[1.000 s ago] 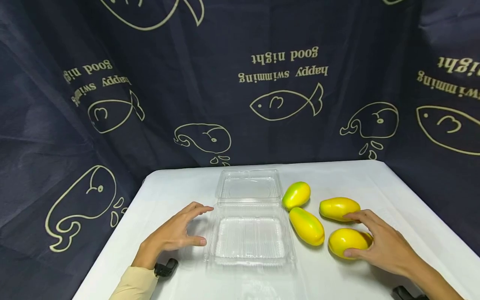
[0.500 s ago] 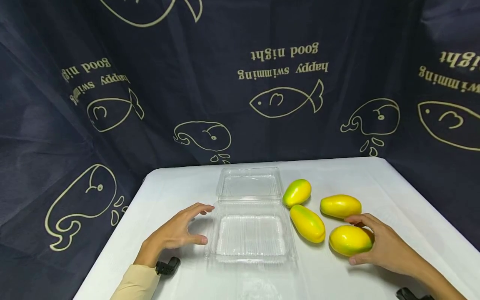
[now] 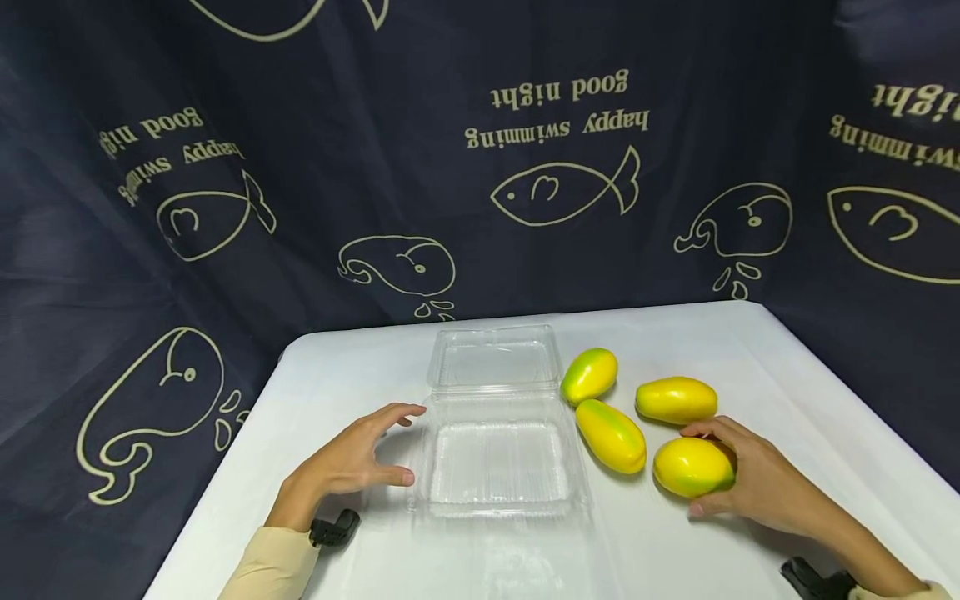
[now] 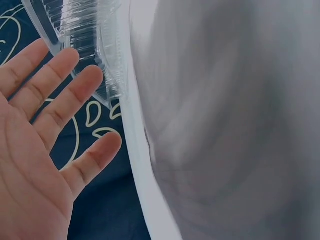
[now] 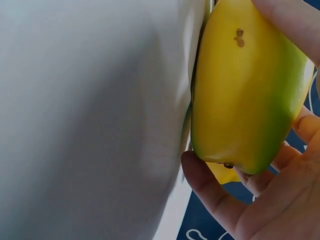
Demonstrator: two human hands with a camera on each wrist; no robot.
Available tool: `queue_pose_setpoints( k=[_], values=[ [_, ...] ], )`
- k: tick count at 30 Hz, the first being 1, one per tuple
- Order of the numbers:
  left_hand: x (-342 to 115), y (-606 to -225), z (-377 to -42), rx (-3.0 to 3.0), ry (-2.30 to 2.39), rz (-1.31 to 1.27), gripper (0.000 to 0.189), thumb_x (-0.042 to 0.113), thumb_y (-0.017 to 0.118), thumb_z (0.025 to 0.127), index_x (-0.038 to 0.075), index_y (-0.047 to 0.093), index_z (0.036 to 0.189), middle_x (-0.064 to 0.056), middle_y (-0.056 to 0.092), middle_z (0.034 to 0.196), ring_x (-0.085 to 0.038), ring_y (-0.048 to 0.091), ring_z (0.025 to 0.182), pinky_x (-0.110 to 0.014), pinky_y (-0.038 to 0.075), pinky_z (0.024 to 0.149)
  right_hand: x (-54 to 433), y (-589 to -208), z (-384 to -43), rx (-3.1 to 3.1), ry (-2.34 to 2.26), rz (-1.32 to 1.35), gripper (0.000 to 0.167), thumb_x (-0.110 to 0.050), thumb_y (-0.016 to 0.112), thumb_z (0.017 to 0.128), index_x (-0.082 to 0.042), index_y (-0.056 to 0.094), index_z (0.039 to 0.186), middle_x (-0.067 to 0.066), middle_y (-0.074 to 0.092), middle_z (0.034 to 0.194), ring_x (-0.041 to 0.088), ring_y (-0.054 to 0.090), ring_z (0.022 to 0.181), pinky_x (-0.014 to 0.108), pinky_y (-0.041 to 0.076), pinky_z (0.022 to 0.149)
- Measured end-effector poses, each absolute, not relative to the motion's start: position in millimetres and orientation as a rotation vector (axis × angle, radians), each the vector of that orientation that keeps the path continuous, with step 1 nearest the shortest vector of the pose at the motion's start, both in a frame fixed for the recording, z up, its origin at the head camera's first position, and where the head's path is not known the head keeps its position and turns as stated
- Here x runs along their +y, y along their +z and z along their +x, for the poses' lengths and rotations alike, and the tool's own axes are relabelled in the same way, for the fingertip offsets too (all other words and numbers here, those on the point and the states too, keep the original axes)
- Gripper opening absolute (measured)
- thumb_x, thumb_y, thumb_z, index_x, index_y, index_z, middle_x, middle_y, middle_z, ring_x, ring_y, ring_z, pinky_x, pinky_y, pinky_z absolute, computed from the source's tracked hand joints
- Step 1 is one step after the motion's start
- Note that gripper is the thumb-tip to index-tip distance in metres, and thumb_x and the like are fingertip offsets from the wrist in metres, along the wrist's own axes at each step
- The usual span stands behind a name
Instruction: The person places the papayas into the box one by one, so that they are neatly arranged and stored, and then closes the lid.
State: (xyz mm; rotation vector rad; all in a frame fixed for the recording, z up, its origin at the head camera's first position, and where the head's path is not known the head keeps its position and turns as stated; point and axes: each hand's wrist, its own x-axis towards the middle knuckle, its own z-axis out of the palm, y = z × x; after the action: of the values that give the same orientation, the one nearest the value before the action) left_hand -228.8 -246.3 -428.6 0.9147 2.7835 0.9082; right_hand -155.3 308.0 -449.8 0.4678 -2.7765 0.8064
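The right hand [image 3: 761, 483] curls its fingers round the end of a yellow-green papaya [image 3: 693, 467], thumb on the near side. In the right wrist view this papaya [image 5: 245, 85] lies against the white cloth, with fingers around its end and sides. The left hand [image 3: 356, 454] is held beside a clear plastic clamshell box [image 3: 498, 506], fingers spread and thumb apart. The palm of the left hand [image 4: 37, 145] shows bare in the left wrist view. Hinged back, the box's lid [image 3: 495, 360] lies flat behind its base.
Three more papayas lie right of the box: one by the lid [image 3: 589, 377], one by the base [image 3: 611, 437], and one behind the gripped papaya [image 3: 677, 400]. A white cloth covers the table [image 3: 360, 358]. A dark printed curtain [image 3: 420, 167] hangs behind.
The right fingers have moved from the papaya's top to round its end, and its green patch has turned toward the front. The left hand stays nearly still. The head view has shifted slightly.
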Motion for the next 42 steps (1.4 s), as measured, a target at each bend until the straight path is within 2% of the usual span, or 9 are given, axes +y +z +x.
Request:
queue_pose_setpoints(
  k=[5,13,15,24,29,34,37,42],
  values=[
    [-250.7,-425.8,-226.2,2.803,0.894,0.903,0.088,0.051,0.086,0.073,0.035,0.043,0.148,0.003,0.058,0.141,-0.015,0.054,0.130,-0.053,0.044,0.107,302.5,-447.4,-160.2,-2.767,0.792,0.494,0.093,-0.065,0.090,0.048,-0.023,0.060,0.125,-0.009,0.060,0.123,-0.002,0.051,0.112,0.003,0.033,0.090],
    [-249.7,-425.2,-226.8,2.806,0.879,0.891,0.087,0.050,0.086,0.073,0.047,0.039,0.146,0.003,0.058,0.141,-0.014,0.054,0.131,-0.052,0.044,0.108,302.9,-438.7,-154.8,-2.760,0.803,0.479,0.090,-0.063,0.090,0.051,-0.025,0.060,0.127,-0.007,0.060,0.123,-0.009,0.046,0.112,0.001,0.029,0.090],
    [-249.0,-425.6,-227.0,2.814,0.866,0.901,0.088,0.051,0.086,0.073,0.046,0.039,0.147,0.003,0.058,0.141,-0.014,0.054,0.131,-0.052,0.044,0.107,303.2,-435.7,-154.1,-2.751,0.797,0.481,0.089,-0.061,0.091,0.052,-0.025,0.059,0.126,-0.007,0.060,0.123,-0.010,0.045,0.111,0.001,0.029,0.090],
    [-245.5,-423.7,-225.9,2.815,0.854,0.873,0.087,0.049,0.086,0.073,0.050,0.038,0.145,0.002,0.058,0.142,-0.015,0.053,0.132,-0.052,0.043,0.108,295.8,-415.1,-159.5,-2.717,0.703,0.529,0.083,-0.057,0.092,0.054,-0.029,0.058,0.124,-0.010,0.060,0.118,-0.006,0.050,0.104,0.011,0.041,0.084],
    [-245.8,-422.4,-225.8,2.817,0.845,0.866,0.088,0.049,0.087,0.072,0.050,0.038,0.145,0.003,0.057,0.143,-0.015,0.053,0.132,-0.051,0.043,0.109,283.2,-400.0,-169.6,-2.706,0.725,0.538,0.083,-0.056,0.093,0.056,-0.028,0.058,0.125,-0.007,0.060,0.123,-0.003,0.050,0.108,0.014,0.043,0.086],
    [-246.3,-422.5,-225.4,2.825,0.828,0.861,0.088,0.051,0.087,0.072,0.052,0.038,0.144,0.005,0.057,0.143,-0.013,0.053,0.132,-0.050,0.043,0.109,266.0,-386.2,-179.4,-2.689,0.741,0.554,0.084,-0.057,0.092,0.057,-0.026,0.058,0.127,-0.010,0.059,0.124,0.004,0.054,0.108,0.014,0.044,0.088],
    [-246.3,-422.7,-224.6,2.827,0.825,0.852,0.087,0.051,0.087,0.071,0.053,0.038,0.144,0.006,0.057,0.142,-0.013,0.053,0.131,-0.050,0.043,0.109,253.8,-379.6,-184.2,-2.697,0.757,0.550,0.083,-0.054,0.093,0.059,-0.024,0.058,0.129,-0.009,0.059,0.122,0.010,0.056,0.106,0.023,0.049,0.088],
    [-245.4,-422.6,-223.7,2.820,0.825,0.835,0.087,0.051,0.086,0.072,0.053,0.037,0.144,0.006,0.057,0.142,-0.014,0.053,0.132,-0.050,0.043,0.109,230.9,-373.1,-191.2,-2.734,0.836,0.526,0.083,-0.052,0.091,0.065,-0.017,0.056,0.132,0.001,0.061,0.124,0.023,0.061,0.108,0.046,0.053,0.089]
  ],
)
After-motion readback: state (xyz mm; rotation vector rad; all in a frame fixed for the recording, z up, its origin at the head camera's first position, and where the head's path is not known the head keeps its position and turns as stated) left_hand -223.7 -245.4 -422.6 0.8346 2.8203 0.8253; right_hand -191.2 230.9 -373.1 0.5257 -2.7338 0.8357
